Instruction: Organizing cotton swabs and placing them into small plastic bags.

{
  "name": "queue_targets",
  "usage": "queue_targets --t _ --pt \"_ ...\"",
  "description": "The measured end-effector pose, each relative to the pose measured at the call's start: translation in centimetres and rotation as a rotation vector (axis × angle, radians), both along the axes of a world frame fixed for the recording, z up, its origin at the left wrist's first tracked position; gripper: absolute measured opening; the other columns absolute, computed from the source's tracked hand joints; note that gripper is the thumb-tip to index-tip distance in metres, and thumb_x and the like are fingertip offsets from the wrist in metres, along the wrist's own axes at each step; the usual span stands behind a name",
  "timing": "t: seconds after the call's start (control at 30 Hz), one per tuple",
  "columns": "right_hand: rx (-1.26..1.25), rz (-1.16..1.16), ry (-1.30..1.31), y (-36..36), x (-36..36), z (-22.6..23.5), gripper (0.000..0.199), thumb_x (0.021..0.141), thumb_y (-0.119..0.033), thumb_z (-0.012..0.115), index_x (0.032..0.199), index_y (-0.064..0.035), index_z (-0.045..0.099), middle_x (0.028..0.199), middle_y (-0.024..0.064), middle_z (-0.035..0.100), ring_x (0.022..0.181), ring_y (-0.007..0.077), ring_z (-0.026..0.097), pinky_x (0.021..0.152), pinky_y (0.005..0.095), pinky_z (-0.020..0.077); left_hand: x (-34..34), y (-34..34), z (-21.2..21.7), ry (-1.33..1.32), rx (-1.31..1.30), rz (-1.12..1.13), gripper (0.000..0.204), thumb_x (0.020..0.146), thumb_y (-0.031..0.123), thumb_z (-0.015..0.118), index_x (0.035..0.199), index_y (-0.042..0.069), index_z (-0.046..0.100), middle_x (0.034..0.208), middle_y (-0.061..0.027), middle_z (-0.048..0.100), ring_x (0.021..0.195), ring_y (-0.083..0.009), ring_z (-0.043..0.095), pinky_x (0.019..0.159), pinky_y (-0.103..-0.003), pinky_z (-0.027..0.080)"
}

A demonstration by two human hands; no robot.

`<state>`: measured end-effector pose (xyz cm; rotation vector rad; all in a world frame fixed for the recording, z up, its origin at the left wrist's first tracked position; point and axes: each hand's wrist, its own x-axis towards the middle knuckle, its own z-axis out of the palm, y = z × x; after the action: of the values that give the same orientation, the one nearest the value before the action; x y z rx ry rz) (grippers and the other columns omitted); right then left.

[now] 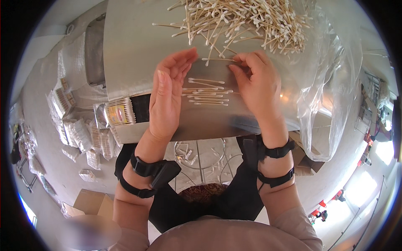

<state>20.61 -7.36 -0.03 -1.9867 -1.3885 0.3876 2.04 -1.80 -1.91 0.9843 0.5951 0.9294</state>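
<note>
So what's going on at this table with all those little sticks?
A person is sorting wooden cotton swabs on a shiny metal tabletop. The right hand pinches a single wooden cotton swab by one end, while the left hand stands open on edge beside a small row of aligned swabs lying between the hands. A big loose heap of swabs sits farther back, partly on a clear plastic bag. Filled swab packets lie to the left.
</note>
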Motion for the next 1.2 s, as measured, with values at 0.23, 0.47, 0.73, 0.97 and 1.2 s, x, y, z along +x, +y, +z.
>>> queue_targets --t 0.23,0.47,0.73,0.97,1.2 --pt "-0.054 0.182 -0.160 -0.4 -0.2 0.9 0.011 0.073 -0.005 0.073 0.080 -0.0091 0.066 0.079 0.0060 0.058 0.076 0.0290 0.060 0.065 0.0400 0.0496 -0.6 -0.5 0.3 0.051 -0.061 -0.006 0.056 0.107 0.042 0.024 0.139 -0.002 0.037 0.141 -0.0201 0.046 0.131 -0.0287 0.045 0.113 -0.040 0.032" --pt "-0.067 -0.038 -0.086 0.2 -0.4 1.1 0.012 0.075 -0.006 0.073 0.084 -0.0087 0.066 0.082 0.0073 0.060 0.079 0.0301 0.062 0.066 0.0412 0.0495 -0.2 0.0 1.0 0.274 0.090 0.094 0.033 0.103 0.025 0.048 0.127 0.002 0.054 0.124 -0.0121 0.059 0.114 -0.0230 0.057 0.097 -0.037 0.045" --pt "-0.111 0.000 -0.107 -0.1 0.9 -0.1 0.010 0.077 -0.006 0.071 0.082 -0.0070 0.063 0.083 0.0090 0.060 0.079 0.0318 0.061 0.067 0.0427 0.0485 2.6 1.1 0.4 0.985 0.840 0.174 0.022 0.076 0.012 0.075 0.093 0.005 0.062 0.090 -0.0106 0.060 0.083 -0.0320 0.060 0.073 -0.040 0.050" --pt "-0.080 0.070 -0.128 0.1 -0.3 0.2 0.010 0.076 -0.004 0.070 0.080 -0.0067 0.061 0.080 0.0084 0.057 0.078 0.0320 0.060 0.067 0.0430 0.0481 2.3 1.8 0.0 1.032 0.790 0.164 0.013 0.079 0.008 0.073 0.088 0.004 0.064 0.083 -0.0090 0.062 0.069 -0.0260 0.064 0.063 -0.037 0.051" --pt "-0.084 0.071 -0.105 0.0 -0.1 0.2 0.009 0.077 -0.005 0.070 0.079 -0.0070 0.062 0.082 0.0078 0.058 0.079 0.0314 0.060 0.067 0.0428 0.0487 3.2 1.7 0.5 1.067 0.752 0.204 0.014 0.077 0.012 0.074 0.084 0.008 0.062 0.080 -0.0071 0.059 0.073 -0.0296 0.060 0.062 -0.040 0.049"
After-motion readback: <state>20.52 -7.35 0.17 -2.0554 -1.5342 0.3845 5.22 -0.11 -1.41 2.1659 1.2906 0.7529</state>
